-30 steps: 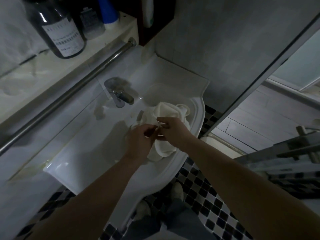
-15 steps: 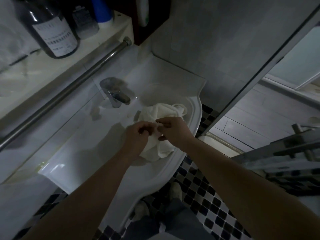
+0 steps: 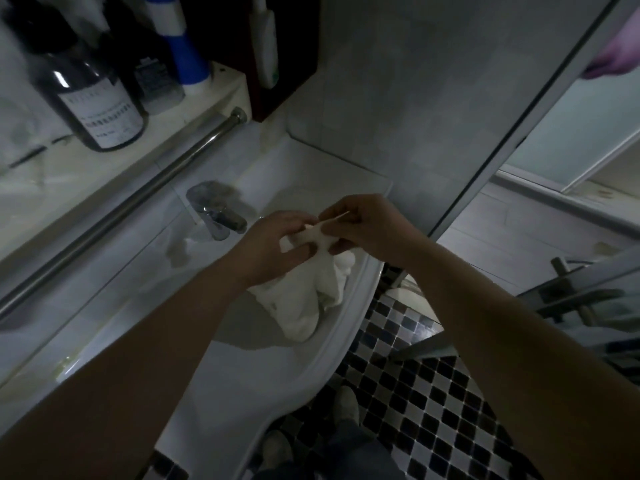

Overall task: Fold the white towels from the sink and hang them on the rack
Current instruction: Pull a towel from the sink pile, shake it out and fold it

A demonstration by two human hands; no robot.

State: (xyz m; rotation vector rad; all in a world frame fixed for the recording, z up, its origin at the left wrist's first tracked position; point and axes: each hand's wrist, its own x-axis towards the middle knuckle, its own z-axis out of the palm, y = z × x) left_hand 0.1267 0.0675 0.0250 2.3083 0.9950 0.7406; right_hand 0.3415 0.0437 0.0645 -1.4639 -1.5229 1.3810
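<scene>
A crumpled white towel [image 3: 304, 299] hangs above the white sink [image 3: 349, 327], lifted out of the basin by its top edge. My left hand [image 3: 273, 247] and my right hand [image 3: 367, 226] both pinch that edge, close together over the basin. The rest of the cloth droops in folds below my hands, its lower end near the sink's front rim. A long steel rack bar [image 3: 121, 209] runs along the wall, up and to the left of the sink; nothing hangs on it.
A chrome tap [image 3: 216, 214] stands at the sink's back. Above the bar, a shelf [image 3: 114, 157] carries a dark labelled bottle [image 3: 86, 95], a blue-and-white bottle [image 3: 183, 53] and other containers. A tiled wall rises behind the sink; checkered floor tiles [image 3: 415, 375] lie below right.
Both hands have risen from the basin with the towel's edge pinched between them, so the towel now hangs up off the sink. The view has shifted slightly.
</scene>
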